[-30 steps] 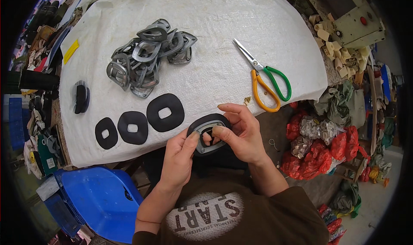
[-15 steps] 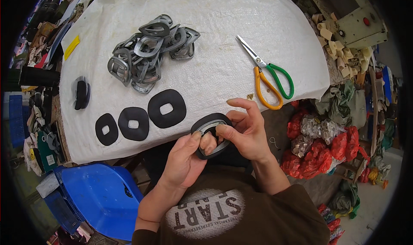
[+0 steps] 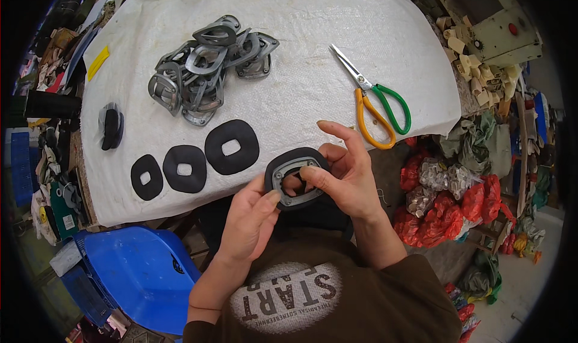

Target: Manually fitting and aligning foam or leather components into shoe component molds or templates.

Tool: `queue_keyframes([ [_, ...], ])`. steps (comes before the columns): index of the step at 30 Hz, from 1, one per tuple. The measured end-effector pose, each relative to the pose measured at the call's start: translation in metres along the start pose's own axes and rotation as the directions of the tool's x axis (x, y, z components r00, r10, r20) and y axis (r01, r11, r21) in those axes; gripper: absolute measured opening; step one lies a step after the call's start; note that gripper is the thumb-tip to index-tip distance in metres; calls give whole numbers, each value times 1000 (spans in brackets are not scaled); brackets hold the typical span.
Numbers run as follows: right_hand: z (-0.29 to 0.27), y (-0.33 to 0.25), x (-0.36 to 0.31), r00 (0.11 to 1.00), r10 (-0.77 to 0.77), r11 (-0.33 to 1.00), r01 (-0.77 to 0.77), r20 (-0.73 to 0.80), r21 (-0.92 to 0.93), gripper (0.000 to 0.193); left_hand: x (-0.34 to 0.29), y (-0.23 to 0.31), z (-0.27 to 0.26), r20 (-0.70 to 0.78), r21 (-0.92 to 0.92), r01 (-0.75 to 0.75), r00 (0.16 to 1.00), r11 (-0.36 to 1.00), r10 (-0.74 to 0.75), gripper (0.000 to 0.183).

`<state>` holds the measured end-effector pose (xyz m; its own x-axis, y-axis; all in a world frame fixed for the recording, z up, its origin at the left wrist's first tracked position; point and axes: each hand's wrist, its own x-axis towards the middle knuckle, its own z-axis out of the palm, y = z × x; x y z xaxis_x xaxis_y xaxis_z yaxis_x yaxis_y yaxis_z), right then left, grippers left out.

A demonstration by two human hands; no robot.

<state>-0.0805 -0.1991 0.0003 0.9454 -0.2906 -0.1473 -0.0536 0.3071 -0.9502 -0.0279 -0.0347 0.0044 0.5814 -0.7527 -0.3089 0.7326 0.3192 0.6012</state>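
Both hands hold a black ear cushion (image 3: 272, 173) with a grey plastic ring frame set in it, just off the table's near edge. My left hand (image 3: 245, 225) grips its lower left rim, thumb on top. My right hand (image 3: 348, 183) pinches the right side, thumb pressed on the grey frame's inner edge and index finger raised. Fingers show through the central opening. Three flat black cushions (image 3: 214, 144) with square holes lie in a slanting row to the left. Behind them is a heap of grey ring frames (image 3: 194, 60).
Scissors (image 3: 361, 81) with orange and green handles lie on the right of the white-covered table (image 3: 301, 102). A dark cushion piece (image 3: 111, 126) and a yellow strip (image 3: 98, 63) are at the left. A blue tub (image 3: 138, 271) stands lower left; red bags (image 3: 442, 216) sit lower right.
The held cushion has tilted so its grey frame faces up more fully. My left thumb has slid down to the lower rim, and my right index finger has risen a little.
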Motion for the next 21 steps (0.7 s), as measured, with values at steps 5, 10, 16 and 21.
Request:
queue_keyframes([
  [5, 4, 0, -1, 998, 62, 998, -62, 10, 25, 61, -1, -3, 1, -199, 386, -17, 975, 922, 102, 20],
  [10, 9, 10, -4, 993, 117, 960, -112, -3, 256, 54, 1, -7, 2, -267, 382, -82, 944, 920, 195, 17],
  [16, 10, 14, -6, 985, 151, 844, -175, 87, 508, 49, 2, -14, 1, -216, 307, -203, 937, 930, 275, 17],
  [21, 3, 21, -3, 975, 93, 769, -200, 203, 607, 48, 5, -8, 7, -262, 404, -134, 931, 905, 255, 15],
])
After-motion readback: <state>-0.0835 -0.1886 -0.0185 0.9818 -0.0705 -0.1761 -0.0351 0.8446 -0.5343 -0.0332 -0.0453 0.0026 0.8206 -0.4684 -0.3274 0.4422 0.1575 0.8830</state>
